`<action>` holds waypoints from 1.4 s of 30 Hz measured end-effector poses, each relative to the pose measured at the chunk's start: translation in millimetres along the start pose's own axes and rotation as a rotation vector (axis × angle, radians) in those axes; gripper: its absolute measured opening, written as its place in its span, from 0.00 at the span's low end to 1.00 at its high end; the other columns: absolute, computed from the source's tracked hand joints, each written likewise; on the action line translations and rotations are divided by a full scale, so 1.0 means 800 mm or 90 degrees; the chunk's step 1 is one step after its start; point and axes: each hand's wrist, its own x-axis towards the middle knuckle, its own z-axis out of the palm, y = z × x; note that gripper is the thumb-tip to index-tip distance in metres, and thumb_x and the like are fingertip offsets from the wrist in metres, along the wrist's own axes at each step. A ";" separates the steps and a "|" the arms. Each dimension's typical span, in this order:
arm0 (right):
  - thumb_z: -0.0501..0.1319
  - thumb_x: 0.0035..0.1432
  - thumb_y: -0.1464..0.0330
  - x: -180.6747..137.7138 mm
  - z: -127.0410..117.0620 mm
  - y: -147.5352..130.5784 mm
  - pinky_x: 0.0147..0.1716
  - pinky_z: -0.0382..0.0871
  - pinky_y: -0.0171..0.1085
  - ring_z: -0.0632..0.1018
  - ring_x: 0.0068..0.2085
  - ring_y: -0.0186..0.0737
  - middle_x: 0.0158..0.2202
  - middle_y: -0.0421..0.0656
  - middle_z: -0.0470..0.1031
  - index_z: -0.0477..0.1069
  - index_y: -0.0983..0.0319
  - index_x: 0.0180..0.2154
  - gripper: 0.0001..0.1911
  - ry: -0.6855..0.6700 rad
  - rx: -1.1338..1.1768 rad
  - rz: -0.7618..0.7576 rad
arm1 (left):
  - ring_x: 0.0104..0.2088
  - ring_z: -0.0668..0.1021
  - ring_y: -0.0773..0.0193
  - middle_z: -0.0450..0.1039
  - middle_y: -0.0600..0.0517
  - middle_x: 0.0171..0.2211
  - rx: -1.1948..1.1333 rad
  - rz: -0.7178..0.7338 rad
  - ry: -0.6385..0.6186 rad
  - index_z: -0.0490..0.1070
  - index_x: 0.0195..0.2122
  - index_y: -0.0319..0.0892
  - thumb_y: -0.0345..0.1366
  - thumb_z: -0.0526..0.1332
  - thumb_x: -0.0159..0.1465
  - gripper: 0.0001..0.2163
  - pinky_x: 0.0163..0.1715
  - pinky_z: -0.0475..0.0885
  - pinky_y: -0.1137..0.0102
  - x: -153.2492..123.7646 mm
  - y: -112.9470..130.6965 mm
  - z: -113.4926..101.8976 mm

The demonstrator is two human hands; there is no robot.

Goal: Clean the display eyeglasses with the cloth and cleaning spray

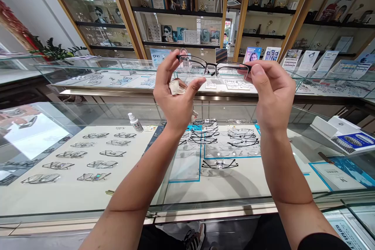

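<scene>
A pair of half-rim eyeglasses (216,65) with a dark upper frame is held up in the air, level, above the glass counter. My left hand (174,95) grips its left end near the hinge, and a crumpled whitish cloth (177,87) is tucked in the same palm. At the other end, thumb and fingers of my right hand (272,90) pinch the frame by the right hinge. Below, a small white spray bottle (135,122) stands on the counter. Another pair of glasses (220,163) lies under the hands, in front of several more dark-framed pairs.
The glass display counter (96,199) spans the front, with rows of eyeglasses (72,154) at left. A white and blue box (347,136) sits at right. Behind runs a second glass showcase (123,80), with leaflets (293,60) standing on it and wall shelves beyond.
</scene>
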 end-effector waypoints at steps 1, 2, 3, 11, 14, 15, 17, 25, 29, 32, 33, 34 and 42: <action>0.62 0.74 0.48 0.000 0.000 0.000 0.54 0.83 0.52 0.85 0.56 0.50 0.47 0.42 0.82 0.81 0.47 0.49 0.15 0.000 0.006 -0.004 | 0.70 0.76 0.41 0.75 0.46 0.67 0.014 0.003 0.004 0.70 0.68 0.60 0.61 0.72 0.64 0.33 0.56 0.84 0.55 0.000 0.001 0.000; 0.62 0.74 0.48 0.000 0.001 0.000 0.54 0.83 0.52 0.85 0.56 0.50 0.47 0.42 0.82 0.81 0.47 0.49 0.15 0.002 0.011 -0.006 | 0.69 0.76 0.42 0.75 0.46 0.66 0.029 0.006 0.008 0.71 0.67 0.59 0.61 0.72 0.64 0.33 0.57 0.83 0.55 0.000 0.003 0.001; 0.63 0.73 0.49 0.000 0.002 -0.001 0.54 0.83 0.51 0.85 0.56 0.50 0.47 0.41 0.82 0.81 0.47 0.48 0.14 0.005 0.017 -0.005 | 0.68 0.77 0.42 0.76 0.46 0.66 0.040 0.009 0.012 0.71 0.67 0.59 0.62 0.72 0.63 0.33 0.57 0.83 0.55 0.000 0.004 0.002; 0.63 0.74 0.53 -0.004 0.009 -0.020 0.58 0.83 0.53 0.86 0.53 0.48 0.49 0.41 0.81 0.80 0.49 0.47 0.11 0.021 0.052 0.065 | 0.63 0.81 0.46 0.79 0.47 0.61 0.047 0.040 0.019 0.74 0.63 0.56 0.62 0.71 0.64 0.31 0.68 0.76 0.49 0.004 0.009 0.007; 0.61 0.74 0.50 -0.004 0.009 -0.020 0.58 0.83 0.55 0.86 0.56 0.52 0.51 0.43 0.81 0.79 0.49 0.49 0.14 0.013 0.033 0.072 | 0.62 0.82 0.47 0.80 0.47 0.61 0.053 0.039 0.017 0.75 0.63 0.55 0.63 0.71 0.64 0.30 0.66 0.78 0.49 0.004 0.010 0.008; 0.60 0.74 0.49 -0.004 0.009 -0.019 0.58 0.84 0.55 0.85 0.58 0.52 0.51 0.43 0.81 0.79 0.49 0.49 0.15 0.012 0.026 0.072 | 0.62 0.82 0.47 0.80 0.47 0.60 0.052 0.038 0.015 0.75 0.63 0.55 0.63 0.71 0.64 0.31 0.65 0.78 0.50 0.003 0.010 0.008; 0.59 0.74 0.48 -0.003 0.008 -0.016 0.57 0.84 0.55 0.85 0.59 0.53 0.52 0.44 0.80 0.78 0.49 0.50 0.17 0.009 0.009 0.073 | 0.62 0.82 0.46 0.80 0.47 0.60 0.052 0.034 0.012 0.75 0.63 0.54 0.63 0.71 0.64 0.31 0.64 0.79 0.51 0.002 0.011 0.008; 0.61 0.73 0.47 0.001 0.006 -0.006 0.53 0.84 0.51 0.86 0.56 0.51 0.49 0.43 0.81 0.78 0.49 0.49 0.17 -0.009 0.054 0.108 | 0.66 0.78 0.40 0.75 0.45 0.66 0.006 -0.038 -0.022 0.73 0.64 0.57 0.65 0.73 0.60 0.35 0.51 0.84 0.57 0.002 0.006 0.002; 0.61 0.73 0.46 0.005 0.003 0.005 0.52 0.83 0.49 0.86 0.55 0.48 0.48 0.41 0.81 0.79 0.48 0.48 0.17 -0.032 0.053 0.130 | 0.66 0.78 0.40 0.75 0.46 0.66 -0.021 -0.051 -0.030 0.74 0.63 0.58 0.65 0.74 0.58 0.35 0.52 0.84 0.55 0.003 0.006 0.001; 0.60 0.72 0.46 0.007 0.001 0.014 0.51 0.82 0.48 0.86 0.53 0.46 0.49 0.41 0.82 0.79 0.48 0.49 0.17 -0.045 0.043 0.146 | 0.64 0.81 0.41 0.75 0.47 0.66 -0.016 -0.045 -0.029 0.74 0.63 0.60 0.65 0.74 0.58 0.34 0.53 0.84 0.54 0.004 0.007 0.002; 0.61 0.72 0.47 0.008 0.000 0.017 0.51 0.82 0.48 0.86 0.53 0.46 0.49 0.41 0.82 0.79 0.48 0.48 0.16 -0.047 0.048 0.150 | 0.63 0.81 0.41 0.74 0.47 0.66 -0.013 -0.040 -0.029 0.73 0.63 0.61 0.66 0.74 0.58 0.35 0.53 0.84 0.54 0.004 0.007 0.003; 0.61 0.72 0.47 0.008 0.000 0.019 0.51 0.82 0.48 0.86 0.52 0.46 0.49 0.41 0.82 0.79 0.48 0.48 0.16 -0.050 0.055 0.153 | 0.63 0.82 0.42 0.74 0.47 0.66 -0.010 -0.034 -0.027 0.73 0.63 0.61 0.66 0.73 0.58 0.35 0.52 0.85 0.55 0.004 0.007 0.004; 0.61 0.72 0.49 0.009 -0.003 0.021 0.51 0.81 0.49 0.85 0.55 0.46 0.49 0.41 0.83 0.80 0.49 0.48 0.15 -0.076 0.050 0.174 | 0.61 0.84 0.41 0.74 0.45 0.64 -0.001 -0.011 -0.020 0.67 0.65 0.63 0.72 0.69 0.58 0.37 0.41 0.86 0.58 0.005 0.004 0.008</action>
